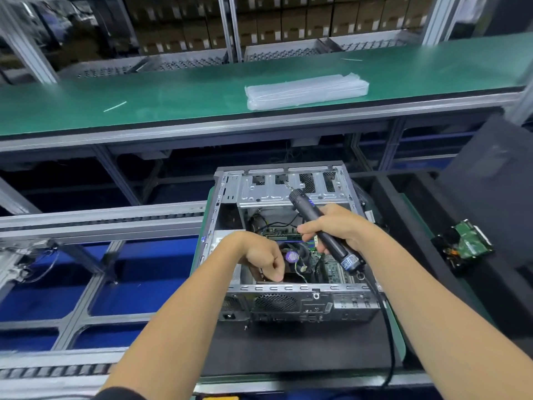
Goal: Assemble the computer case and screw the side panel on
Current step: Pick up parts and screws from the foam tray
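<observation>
The open computer case (285,243) lay near centre, right hand (337,229) clamped round an electric screwdriver (323,229), left hand (265,255) curled inside, apparently empty; stiff, sharp-edged steel, best gripped by its frame rails.

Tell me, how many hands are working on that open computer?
2: the left hand reaches inside the computer case; the right hand holds the electric screwdriver above it.

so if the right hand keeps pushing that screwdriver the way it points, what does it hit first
Probably the metal drive cage at the far end of the case; the screwdriver in the right hand has its tip almost there, though depth is unclear.
</observation>
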The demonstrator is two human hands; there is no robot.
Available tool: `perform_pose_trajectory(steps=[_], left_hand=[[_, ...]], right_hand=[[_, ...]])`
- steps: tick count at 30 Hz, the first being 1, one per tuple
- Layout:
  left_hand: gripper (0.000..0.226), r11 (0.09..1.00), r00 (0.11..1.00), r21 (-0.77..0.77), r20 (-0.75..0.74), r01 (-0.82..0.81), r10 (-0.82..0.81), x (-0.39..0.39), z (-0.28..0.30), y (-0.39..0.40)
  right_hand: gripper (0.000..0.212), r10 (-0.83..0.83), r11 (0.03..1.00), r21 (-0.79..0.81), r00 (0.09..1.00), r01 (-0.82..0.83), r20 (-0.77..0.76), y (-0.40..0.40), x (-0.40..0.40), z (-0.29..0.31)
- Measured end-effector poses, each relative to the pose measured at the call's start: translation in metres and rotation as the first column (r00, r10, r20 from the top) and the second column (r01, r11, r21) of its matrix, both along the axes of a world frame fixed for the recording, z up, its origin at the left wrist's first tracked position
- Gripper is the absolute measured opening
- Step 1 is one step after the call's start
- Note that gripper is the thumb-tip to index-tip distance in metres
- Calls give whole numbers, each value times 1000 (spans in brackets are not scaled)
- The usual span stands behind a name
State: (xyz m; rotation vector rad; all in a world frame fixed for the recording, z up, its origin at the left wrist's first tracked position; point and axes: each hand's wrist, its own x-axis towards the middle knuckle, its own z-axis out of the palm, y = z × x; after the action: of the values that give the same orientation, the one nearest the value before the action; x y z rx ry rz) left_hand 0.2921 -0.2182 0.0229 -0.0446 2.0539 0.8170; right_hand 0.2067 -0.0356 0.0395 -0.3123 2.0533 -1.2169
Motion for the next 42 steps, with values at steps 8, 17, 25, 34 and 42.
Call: perform_pose_trajectory(steps=[8,17,25,34,42], left_hand=[[10,996,995,42,62,78,-81,-4,7,0],[15,998,995,59,-92,-33,38,-11,19,-3],[30,952,773,158,-556,-262,305,-55,42,48],[24,986,772,13,-621,-165,137,-146,38,187],[23,932,942,-361,-315,-9,-113,-204,-52,304]], right_hand=[[34,-1,1000,-18,1000,1,11,-2,-4,-8],[33,-20,999,-43,999,21,33,-2,-3,-6],[29,-109,987,-115,994,111,23,42,-10,25],[44,-347,935,-74,938,347,1,176,-65,11],[16,-341,940,52,937,338,72,256,-104,-62]])
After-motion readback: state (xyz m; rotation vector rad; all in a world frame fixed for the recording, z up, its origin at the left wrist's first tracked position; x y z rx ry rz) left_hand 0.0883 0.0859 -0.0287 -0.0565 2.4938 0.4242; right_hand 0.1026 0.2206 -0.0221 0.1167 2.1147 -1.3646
